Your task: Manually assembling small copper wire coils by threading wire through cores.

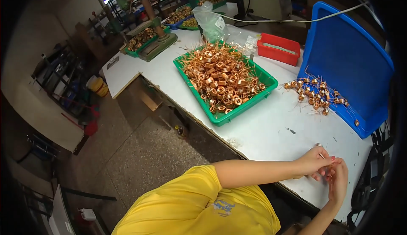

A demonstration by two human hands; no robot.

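Observation:
Over the right part of the white table, my two hands meet close together. My left hand (314,162) is closed, with a slim, pale rod-like piece (320,147) sticking up out of its grip; what kind of piece it is does not show. Against those fingertips, my right hand (338,182) has its fingers bent inward. Whatever lies between the fingertips is too small and covered to make out. Beyond the hands, a loose group of copper wire coils (316,94) with thin wire ends lies at the lip of a tilted blue tray (349,61).
A green tray (250,104) heaped with copper coils stands mid-table, left of my hands. Behind it are a red bin (278,50) and clear plastic bags (212,23). A green machine (159,44) stands at the far left, near more filled trays. A white cable (292,21) crosses above.

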